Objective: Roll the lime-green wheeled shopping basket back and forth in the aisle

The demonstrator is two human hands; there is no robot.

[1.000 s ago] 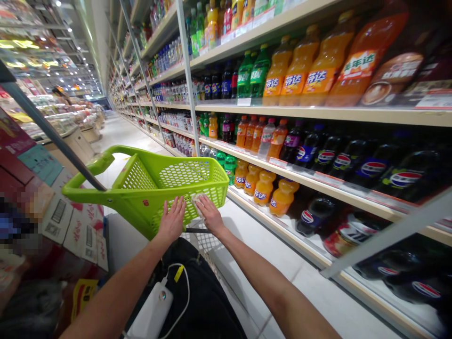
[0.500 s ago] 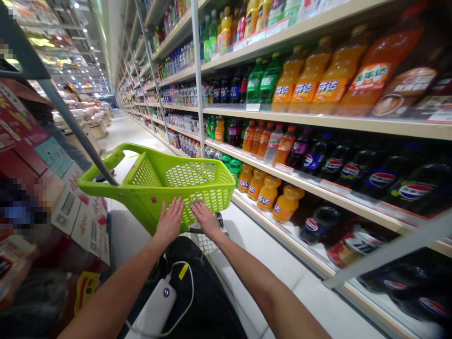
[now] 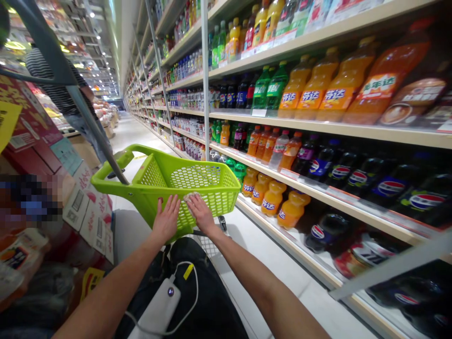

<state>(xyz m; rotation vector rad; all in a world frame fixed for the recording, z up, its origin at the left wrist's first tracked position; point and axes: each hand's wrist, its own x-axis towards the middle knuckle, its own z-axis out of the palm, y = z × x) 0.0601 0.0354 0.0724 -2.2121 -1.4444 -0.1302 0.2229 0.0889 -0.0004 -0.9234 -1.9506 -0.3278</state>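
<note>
A bright green shopping cart basket (image 3: 208, 192) with perforated walls stands in front of me, its grey handle post rising at the left. My left hand (image 3: 167, 217) lies open against the basket's near side, fingers stretched out. Just right of it, my right hand (image 3: 200, 213) presses a crumpled whitish wipe (image 3: 189, 199) onto the upper part of the same side. The wipe is mostly hidden under the fingers. A white power bank (image 3: 158, 301) with a cable rests on my lap.
Shelves of bottled drinks (image 3: 303, 96) line the right side, with a slanted metal bar (image 3: 391, 263) low at front. Stacked cartons (image 3: 83, 207) stand at left. A person in a striped shirt (image 3: 52, 80) is beyond them. The tiled aisle (image 3: 123, 125) runs ahead.
My right hand and the wipe have moved up and left along the basket's side. My left hand has shifted slightly left on it. The view has swung left, showing more of the person.
</note>
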